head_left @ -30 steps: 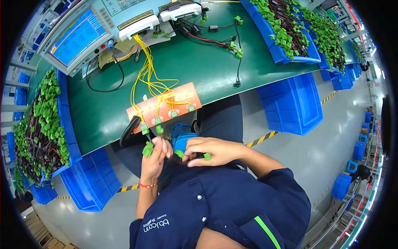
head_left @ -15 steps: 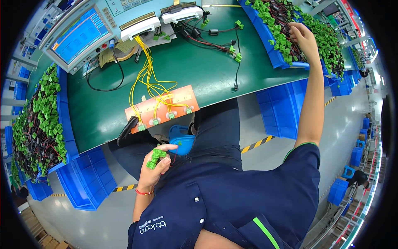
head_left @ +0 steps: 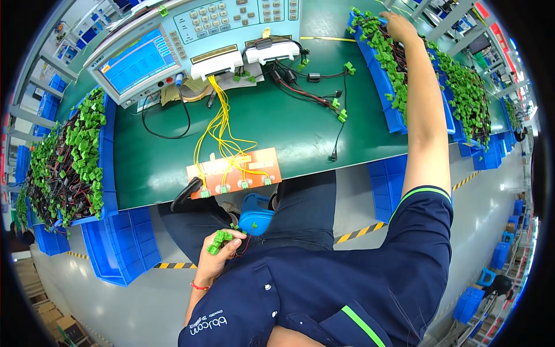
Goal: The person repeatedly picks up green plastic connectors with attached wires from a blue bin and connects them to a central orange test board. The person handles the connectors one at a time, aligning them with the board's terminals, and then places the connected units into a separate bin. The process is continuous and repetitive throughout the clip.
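Note:
My left hand (head_left: 215,255) is closed around a small bunch of green wire connectors (head_left: 219,242), held low in front of my shirt. Thin dark and red wires with green ends stick out past its fingers. My right hand (head_left: 400,29) reaches to the far end of a blue bin (head_left: 395,122) on the right, which is heaped with green-ended wire harnesses (head_left: 378,51). Its fingers bend down at the bin's far edge, and their tips are too hidden to show a grip. An orange test board (head_left: 231,172) with yellow wires and several pale green connectors lies at the table's near edge.
A test instrument (head_left: 139,61) with a lit screen stands at the back left of the green table (head_left: 295,130). Black cables (head_left: 306,95) lie right of centre. Another full blue bin (head_left: 108,156) is at the left. A blue stool (head_left: 255,222) shows below the table.
My right hand has moved farther away, from the middle of the right bin to its far end. The left hand still holds the connectors, with more loose wire showing. The whole view has shifted.

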The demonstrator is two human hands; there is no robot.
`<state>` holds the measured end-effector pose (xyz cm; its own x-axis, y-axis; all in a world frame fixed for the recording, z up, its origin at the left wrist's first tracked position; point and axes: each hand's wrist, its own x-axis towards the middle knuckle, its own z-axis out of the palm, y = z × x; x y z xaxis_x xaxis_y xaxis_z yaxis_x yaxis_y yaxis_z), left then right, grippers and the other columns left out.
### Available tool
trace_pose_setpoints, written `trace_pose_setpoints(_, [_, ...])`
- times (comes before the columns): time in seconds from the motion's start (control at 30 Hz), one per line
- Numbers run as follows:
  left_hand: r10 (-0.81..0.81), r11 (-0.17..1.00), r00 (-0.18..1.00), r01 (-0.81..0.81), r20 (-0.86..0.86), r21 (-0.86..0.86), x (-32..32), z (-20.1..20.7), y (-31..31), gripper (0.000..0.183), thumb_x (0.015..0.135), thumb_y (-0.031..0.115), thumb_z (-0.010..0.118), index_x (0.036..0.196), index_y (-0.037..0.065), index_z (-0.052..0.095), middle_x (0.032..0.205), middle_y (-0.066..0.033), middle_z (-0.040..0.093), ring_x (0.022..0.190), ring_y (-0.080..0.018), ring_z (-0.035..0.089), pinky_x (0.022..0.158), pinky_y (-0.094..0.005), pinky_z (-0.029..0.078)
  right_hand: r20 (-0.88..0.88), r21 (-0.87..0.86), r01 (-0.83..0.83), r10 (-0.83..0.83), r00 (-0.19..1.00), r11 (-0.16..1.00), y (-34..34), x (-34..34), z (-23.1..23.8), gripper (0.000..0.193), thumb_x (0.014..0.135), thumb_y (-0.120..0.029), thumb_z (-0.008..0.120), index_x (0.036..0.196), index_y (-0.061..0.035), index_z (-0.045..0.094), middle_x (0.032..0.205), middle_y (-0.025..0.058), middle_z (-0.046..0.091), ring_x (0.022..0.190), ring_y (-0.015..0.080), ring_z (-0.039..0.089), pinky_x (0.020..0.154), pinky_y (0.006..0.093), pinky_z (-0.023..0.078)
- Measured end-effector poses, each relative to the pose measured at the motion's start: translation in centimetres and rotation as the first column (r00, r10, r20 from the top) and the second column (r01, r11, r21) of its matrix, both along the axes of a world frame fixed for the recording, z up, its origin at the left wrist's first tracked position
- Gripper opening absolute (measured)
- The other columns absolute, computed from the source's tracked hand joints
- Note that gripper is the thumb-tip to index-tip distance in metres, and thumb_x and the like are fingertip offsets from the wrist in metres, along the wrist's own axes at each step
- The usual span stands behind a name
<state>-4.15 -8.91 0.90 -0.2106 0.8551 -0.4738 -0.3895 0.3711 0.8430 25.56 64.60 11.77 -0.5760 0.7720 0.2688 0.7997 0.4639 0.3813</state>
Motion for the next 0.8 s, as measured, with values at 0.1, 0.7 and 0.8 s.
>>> trace_pose_setpoints(0.1, [0.061,0.998,0.998,-0.061,0.008,-0.002,0.1,0.0,0.0,0.021,0.095,0.014,0.067,0.107,-0.003,0.069,0.064,0.0051,0.05,0.053,-0.0032,0.037,0.051,-0.0211,0.028,0.0,-0.098,0.05,-0.05,0.999,0.994,-2.3,-2.5,-0.8,0.032,0.098,-0.027,0.055,0.129,-0.0169,0.059,0.135,0.0119,0.06,0.125,0.0343,0.055,0.103,0.0462,0.046])
trace_pose_setpoints(0.7, [-0.003,0.958,1.0,0.007,-0.014,0.286,-1.2,-2.6,3.2,0.075,0.109,0.053,0.021,0.104,-0.003,0.07,0.056,0.0005,0.047,0.05,-0.0062,0.039,0.05,-0.0225,0.031,-0.667,0.557,-0.18,0.566,0.484,0.811,-34.4,0.3,11.6,0.036,0.099,-0.011,0.042,0.073,0.0001,0.063,0.066,0.0076,0.066,0.063,0.0159,0.061,0.065,0.0272,0.049])
trace_pose_setpoints(0.8, [-0.09,0.942,0.995,0.074,0.034,0.326,-0.5,-2.2,4.1,0.07,0.109,0.052,0.026,0.11,-0.002,0.07,0.064,0.0006,0.053,0.053,-0.0047,0.041,0.051,-0.0203,0.032,-0.624,0.662,-0.332,0.74,0.251,0.672,-39.8,-0.2,10.3,0.043,0.106,-0.019,0.039,0.072,0.0024,0.054,0.058,0.0122,0.058,0.049,0.0177,0.053,0.048,0.0286,0.044])
